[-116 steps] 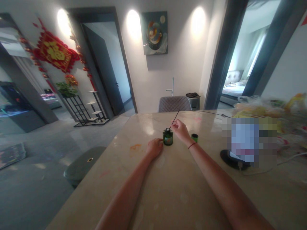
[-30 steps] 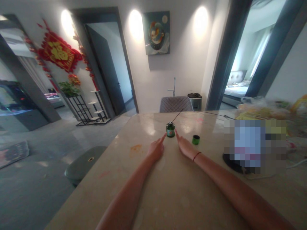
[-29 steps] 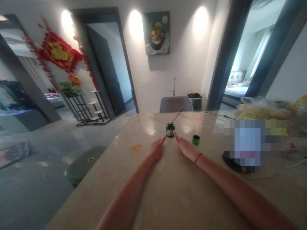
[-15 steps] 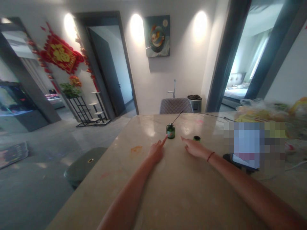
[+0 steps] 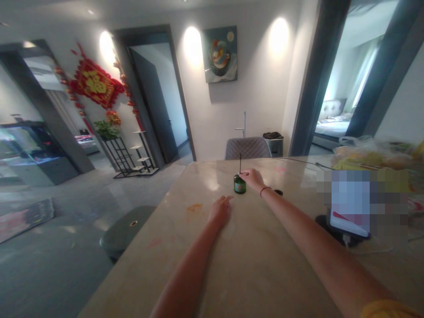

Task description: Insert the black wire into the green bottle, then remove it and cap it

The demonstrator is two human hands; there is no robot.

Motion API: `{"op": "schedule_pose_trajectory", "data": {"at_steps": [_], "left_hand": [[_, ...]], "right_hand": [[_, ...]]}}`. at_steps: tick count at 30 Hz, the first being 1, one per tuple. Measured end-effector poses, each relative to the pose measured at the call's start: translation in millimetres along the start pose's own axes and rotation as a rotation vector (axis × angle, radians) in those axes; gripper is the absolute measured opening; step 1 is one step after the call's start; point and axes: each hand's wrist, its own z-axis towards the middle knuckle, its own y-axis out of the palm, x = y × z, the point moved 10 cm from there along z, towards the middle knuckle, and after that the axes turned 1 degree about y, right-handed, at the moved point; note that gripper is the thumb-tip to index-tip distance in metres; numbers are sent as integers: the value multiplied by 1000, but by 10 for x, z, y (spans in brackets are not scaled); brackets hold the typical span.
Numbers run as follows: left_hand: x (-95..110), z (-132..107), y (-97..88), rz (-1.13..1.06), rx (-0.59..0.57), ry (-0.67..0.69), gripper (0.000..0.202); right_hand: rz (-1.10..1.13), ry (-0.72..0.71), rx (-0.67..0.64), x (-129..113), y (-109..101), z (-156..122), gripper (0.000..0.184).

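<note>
A small green bottle [image 5: 240, 185] stands on the beige marble table [image 5: 251, 265], far from me. A thin dark stick [image 5: 240, 162] rises upright out of its neck. My right hand [image 5: 253, 178] is at the bottle's top, its fingers pinched on the stick. My left hand [image 5: 221, 210] lies flat on the table a little short and left of the bottle, fingers stretched out, holding nothing. The bottle's green cap [image 5: 278, 192] sits on the table just behind my right wrist, partly hidden.
A grey chair [image 5: 247, 147] stands at the table's far end and a round green stool [image 5: 127, 229] at its left side. A blurred-out device on a black stand [image 5: 341, 232] and plastic bags [image 5: 371, 152] fill the right side. Orange stains [image 5: 194, 207] mark the table.
My right hand has left the table, reached up to the bottle's top and pinched the stick, which now stands upright instead of leaning right. My left hand drew back slightly. The view shifted down.
</note>
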Motion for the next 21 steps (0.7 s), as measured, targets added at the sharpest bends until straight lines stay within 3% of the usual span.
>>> {"op": "schedule_pose_trajectory", "data": {"at_steps": [11, 14, 21], "left_hand": [[-17, -7, 14, -10, -39, -26, 41], [-17, -4, 11, -14, -27, -16, 40], [-3, -5, 8, -18, -43, -39, 42]], "right_hand": [[65, 5, -16, -51, 20, 141, 23], [125, -23, 64, -102, -135, 177, 23], [409, -159, 256, -180, -712, 227, 29]]}}
